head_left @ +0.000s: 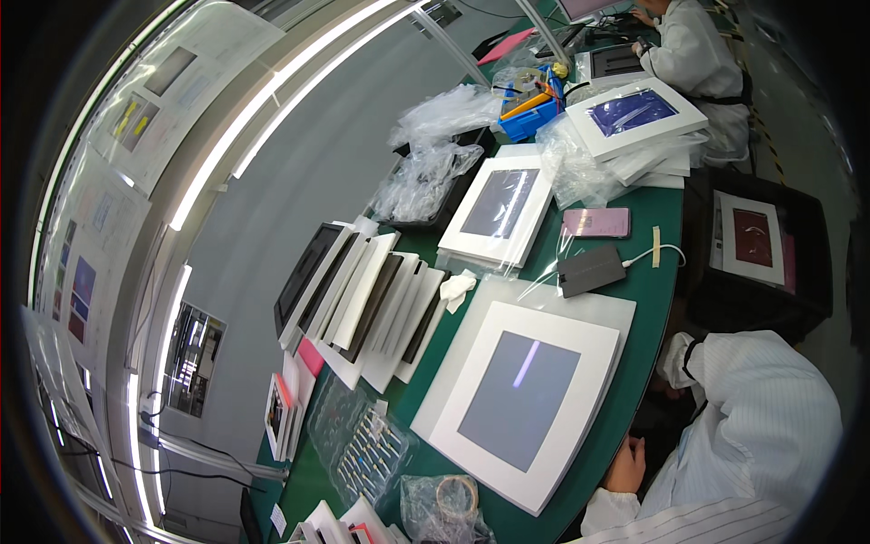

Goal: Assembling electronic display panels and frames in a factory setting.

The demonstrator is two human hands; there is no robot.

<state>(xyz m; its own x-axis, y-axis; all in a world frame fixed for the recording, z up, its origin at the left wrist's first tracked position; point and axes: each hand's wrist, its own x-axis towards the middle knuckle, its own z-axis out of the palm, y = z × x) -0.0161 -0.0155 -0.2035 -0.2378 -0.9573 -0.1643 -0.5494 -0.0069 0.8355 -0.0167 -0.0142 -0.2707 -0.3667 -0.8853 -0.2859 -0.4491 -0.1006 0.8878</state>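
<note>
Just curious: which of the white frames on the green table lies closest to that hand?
The big white frame with the grey centre; the hand is at its near edge, the others lie farther up.

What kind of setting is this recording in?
Probably a factory assembly or packing line: a long green workbench holds stacked white-framed panels, loose plastic bags and a blue parts bin, with a white-coated co-worker farther along.

Big white-framed grey screen (518, 399) front centre; similar one (499, 204) behind; clear plastic bags (426, 177) at back.

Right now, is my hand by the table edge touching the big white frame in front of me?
Apart. The head view shows the hand below the green table's edge, with bare green table between it and the large white frame.
</note>
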